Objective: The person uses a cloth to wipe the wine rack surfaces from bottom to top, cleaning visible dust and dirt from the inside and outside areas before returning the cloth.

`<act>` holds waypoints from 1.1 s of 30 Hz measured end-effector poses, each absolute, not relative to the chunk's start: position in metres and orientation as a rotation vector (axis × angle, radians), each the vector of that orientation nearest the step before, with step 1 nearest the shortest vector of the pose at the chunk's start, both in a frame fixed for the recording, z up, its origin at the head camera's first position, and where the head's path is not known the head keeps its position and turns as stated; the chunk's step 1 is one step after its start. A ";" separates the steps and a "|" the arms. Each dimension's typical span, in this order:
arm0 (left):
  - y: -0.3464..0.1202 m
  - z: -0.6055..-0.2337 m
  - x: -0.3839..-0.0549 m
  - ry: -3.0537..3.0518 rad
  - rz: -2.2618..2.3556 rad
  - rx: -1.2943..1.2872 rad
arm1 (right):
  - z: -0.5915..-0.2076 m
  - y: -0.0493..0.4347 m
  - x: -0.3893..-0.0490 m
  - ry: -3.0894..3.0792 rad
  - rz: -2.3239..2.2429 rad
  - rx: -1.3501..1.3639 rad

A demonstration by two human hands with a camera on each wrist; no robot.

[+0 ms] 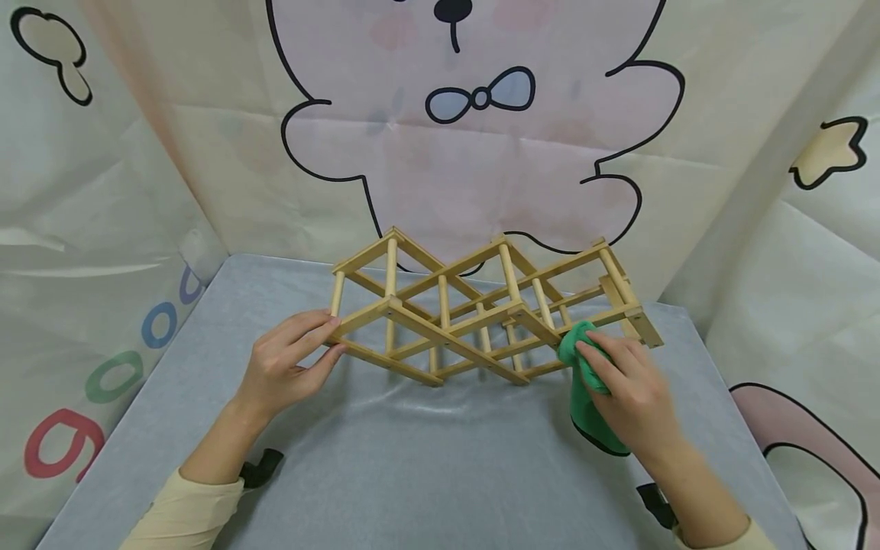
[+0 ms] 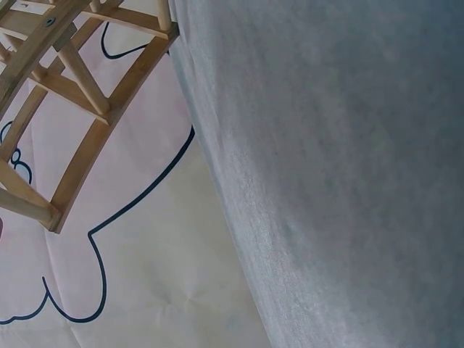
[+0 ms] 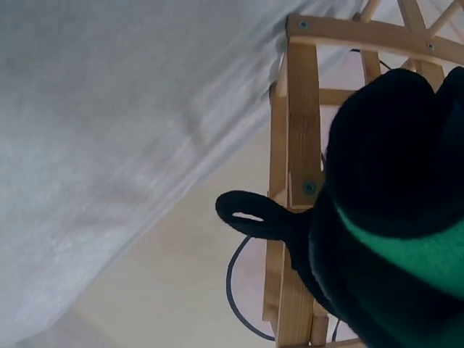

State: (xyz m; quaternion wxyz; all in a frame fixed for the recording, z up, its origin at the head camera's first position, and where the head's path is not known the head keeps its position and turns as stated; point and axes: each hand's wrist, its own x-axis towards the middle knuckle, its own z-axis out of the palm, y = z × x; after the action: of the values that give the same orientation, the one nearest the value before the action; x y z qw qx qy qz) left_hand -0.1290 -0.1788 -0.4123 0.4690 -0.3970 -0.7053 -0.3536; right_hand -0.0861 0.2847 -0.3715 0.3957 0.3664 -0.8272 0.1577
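A light wooden lattice rack, made of crossed slats joined by round dowels, is spread out above the table's far part. At its left end my left hand pinches a corner between thumb and fingers. My right hand grips a bunched green cloth and presses it to a slat near the rack's right end. Dark edging and a small loop show on the cloth in the right wrist view. Slats of the rack fill the upper left of the left wrist view; the left hand is almost wholly out of it.
A grey-blue cloth covers the table. Printed fabric walls stand behind and at both sides, with a cartoon animal on the back one. Black straps hang at both wrists.
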 end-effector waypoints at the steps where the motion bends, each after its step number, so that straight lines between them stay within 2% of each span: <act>1: -0.179 -0.412 -0.129 -1.729 -0.867 -0.973 | -0.373 0.284 -0.086 -2.094 0.407 0.944; 14: -0.178 -0.411 -0.128 -1.716 -0.876 -0.971 | -0.373 0.269 -0.085 -2.054 0.423 0.985; 33: -0.177 -0.411 -0.127 -1.720 -0.870 -0.969 | -0.336 0.205 -0.090 -1.825 0.448 0.970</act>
State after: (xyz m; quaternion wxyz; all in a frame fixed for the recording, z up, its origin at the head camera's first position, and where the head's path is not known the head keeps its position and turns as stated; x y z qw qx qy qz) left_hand -0.1275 -0.1773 -0.4112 0.4724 -0.3960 -0.7025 -0.3555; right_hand -0.0900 0.2051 -0.3360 0.4912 0.3995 -0.7518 0.1843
